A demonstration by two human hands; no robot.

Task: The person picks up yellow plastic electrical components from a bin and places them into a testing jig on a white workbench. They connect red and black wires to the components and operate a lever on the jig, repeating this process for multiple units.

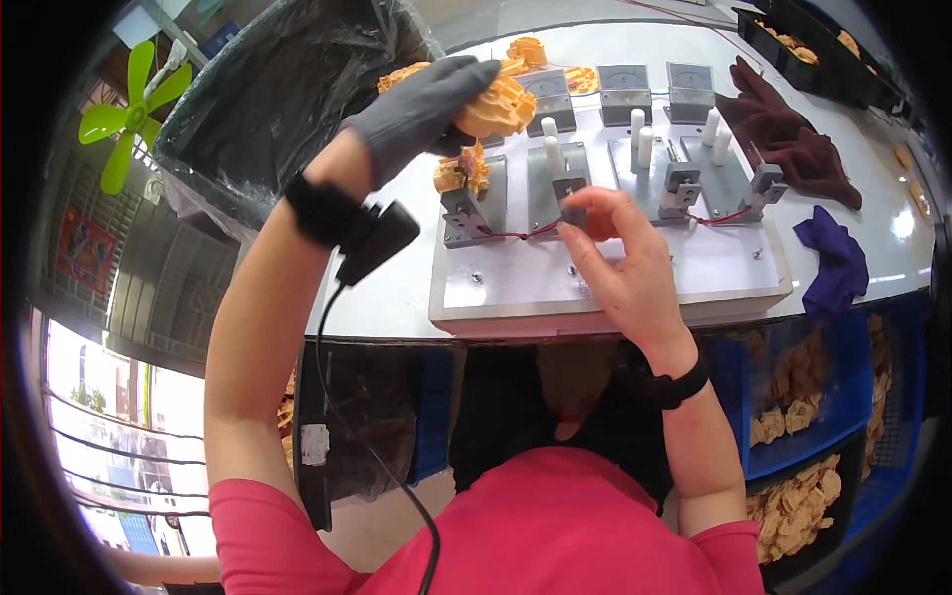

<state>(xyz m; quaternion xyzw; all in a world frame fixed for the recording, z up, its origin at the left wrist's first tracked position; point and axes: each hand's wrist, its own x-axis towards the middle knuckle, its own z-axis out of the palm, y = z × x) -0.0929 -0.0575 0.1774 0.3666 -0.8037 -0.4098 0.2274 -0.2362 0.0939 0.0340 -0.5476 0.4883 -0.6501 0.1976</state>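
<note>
1. Fingers (448, 94) of the gloved left hand (416, 114) are curled round an orange part (496, 107); the part juts out past the fingertips, gripped between the fingers above and the thumb beneath.
2. Just below that thumb, a second orange part (462, 171) sits on the leftmost clamp (466, 206) of the jig (605, 273).
3. Bare right hand (620, 263): thumb and forefinger (587, 201) are nearly closed, pinching at the second clamp (569, 188), where a red wire (506, 234) runs in from the left. Whether the tips hold the wire or only touch the clamp, I cannot tell.
4. The other right fingers are spread loosely, resting over the white jig plate.
5. White pegs (551, 139) stand just beyond the right fingertips; three small meters (623, 92) sit further off behind them.
6. To the right of the right hand stand two more clamps (680, 188), joined by another red wire.
7. Further right lie a maroon cloth (793, 139) and a purple cloth (838, 263), well apart from both hands.
8. More orange parts (526, 50) lie beyond the left fingertips, beside a black bag (268, 99) to the left.
9. Bins (793, 416) of orange parts sit below the table edge, near the right wrist.
</note>
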